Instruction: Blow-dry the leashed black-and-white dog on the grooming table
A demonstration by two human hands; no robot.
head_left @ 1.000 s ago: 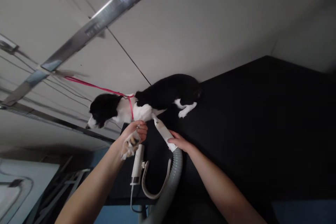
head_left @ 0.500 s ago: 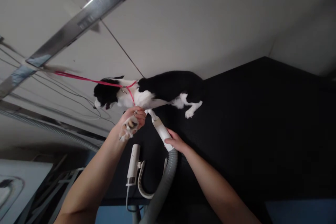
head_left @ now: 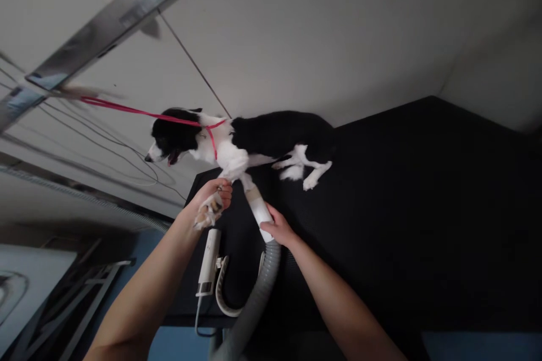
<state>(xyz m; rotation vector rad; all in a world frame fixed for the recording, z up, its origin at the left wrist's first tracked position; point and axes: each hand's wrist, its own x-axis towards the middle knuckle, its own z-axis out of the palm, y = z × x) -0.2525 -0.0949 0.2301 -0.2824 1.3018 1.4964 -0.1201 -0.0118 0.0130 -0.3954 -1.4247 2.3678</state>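
A black and white dog is on a black table, its mouth open and a pink leash looped round its neck and chest. My left hand is closed round one of its front legs, and the paw hangs out below with its pads showing. In my right hand is a white dryer nozzle on a grey ribbed hose. The nozzle's tip points up at the dog's chest and front legs, close to the held leg.
A white cylindrical device with a curved arm and a cord lies near the front edge of the black table. A metal bar crosses at upper left, holding the leash. Behind stands a pale wall.
The dog's head has lifted slightly, and its chest and held leg show more. My right hand and the nozzle have shifted a little left. The whole view has moved slightly.
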